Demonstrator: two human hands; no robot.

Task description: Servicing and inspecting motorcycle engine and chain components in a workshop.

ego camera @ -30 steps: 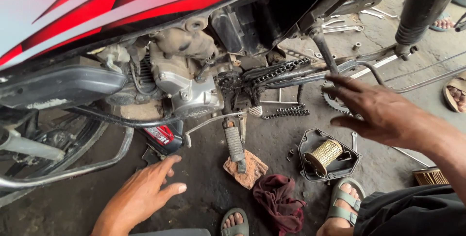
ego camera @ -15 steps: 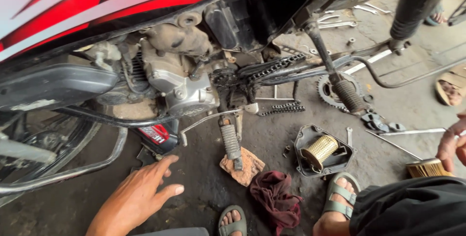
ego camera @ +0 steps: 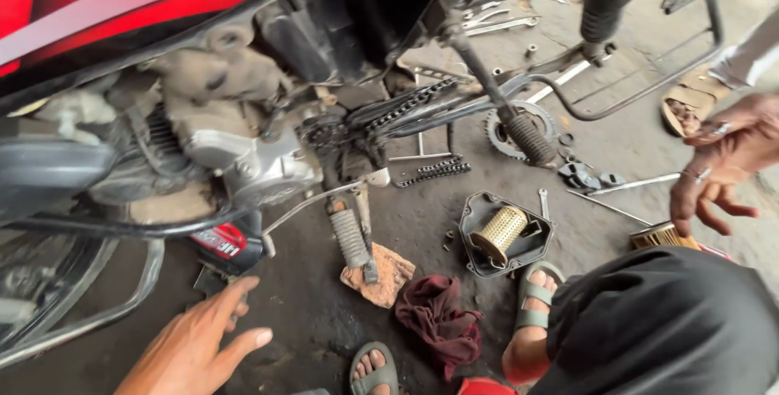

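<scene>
Brush (ego camera: 664,235) lies on the concrete floor (ego camera: 617,143) at about four o'clock in the head view, just under the right hand (ego camera: 718,164), whose fingers hang spread and empty above it. Only its tan bristle end shows, so its long axis cannot be told. Left hand (ego camera: 199,346), at seven o'clock, rests flat and open on the floor, well apart, beside a red can (ego camera: 221,242).

The right hand (ego camera: 722,164) and a sandal (ego camera: 686,107) run off the right edge.
</scene>
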